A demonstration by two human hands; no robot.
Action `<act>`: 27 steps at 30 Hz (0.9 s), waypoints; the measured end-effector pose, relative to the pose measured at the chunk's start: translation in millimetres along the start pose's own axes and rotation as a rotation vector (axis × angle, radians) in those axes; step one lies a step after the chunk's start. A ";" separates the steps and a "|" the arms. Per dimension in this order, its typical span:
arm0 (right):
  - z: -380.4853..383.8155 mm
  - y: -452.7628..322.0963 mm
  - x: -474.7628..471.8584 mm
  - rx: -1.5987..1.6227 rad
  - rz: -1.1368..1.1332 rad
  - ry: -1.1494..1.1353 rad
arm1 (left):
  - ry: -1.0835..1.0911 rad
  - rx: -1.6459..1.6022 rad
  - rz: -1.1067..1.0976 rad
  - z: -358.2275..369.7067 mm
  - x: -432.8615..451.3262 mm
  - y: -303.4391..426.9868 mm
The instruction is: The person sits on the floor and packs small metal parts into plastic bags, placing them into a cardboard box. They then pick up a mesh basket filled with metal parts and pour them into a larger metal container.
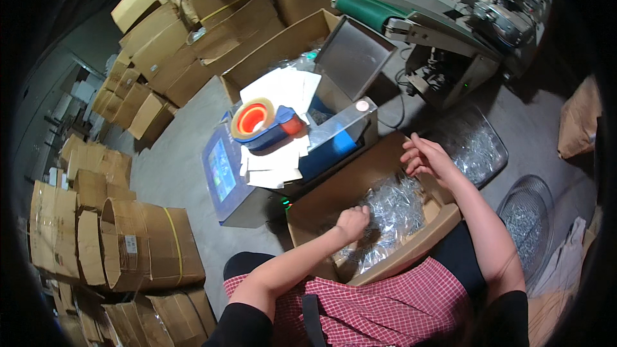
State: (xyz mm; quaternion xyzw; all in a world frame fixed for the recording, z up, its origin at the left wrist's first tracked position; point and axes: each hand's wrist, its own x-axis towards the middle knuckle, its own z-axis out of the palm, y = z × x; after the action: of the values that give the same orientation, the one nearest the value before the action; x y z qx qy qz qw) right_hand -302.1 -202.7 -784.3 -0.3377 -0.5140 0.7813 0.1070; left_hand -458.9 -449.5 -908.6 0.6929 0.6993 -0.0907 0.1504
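An open cardboard box (332, 180) lies across my lap, holding a heap of clear plastic bags of small metal parts (393, 207). My left hand (354, 223) is over the heap with its fingers curled; whether it grips a bag is hidden. My right hand (424, 159) is raised above the box's far right edge, fingers apart and with nothing in it. Beyond the box stands a blue and grey machine with a screen (221, 168). On it rest white papers (274, 161) and a blue tape dispenser (270, 140) with a tape roll (251, 118).
To the right are a black tray of small metal parts (477, 154) and a wire mesh basket of metal pieces (523, 226). A green conveyor belt (368, 9) stands ahead. Cardboard boxes (149, 246) are stacked on the left. A cable (402, 106) lies on the floor.
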 end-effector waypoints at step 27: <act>-0.2 7.3 5.8 -0.101 0.007 -0.029 | 0.002 -0.139 -0.038 -43.2 -27.4 0.1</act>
State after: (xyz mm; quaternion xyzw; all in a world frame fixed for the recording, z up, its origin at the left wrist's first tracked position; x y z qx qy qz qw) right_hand -305.0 -202.8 -793.2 -0.3332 -0.5529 0.7595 0.0796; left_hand -462.6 -460.9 -858.8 0.6677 0.7169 -0.0442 0.1956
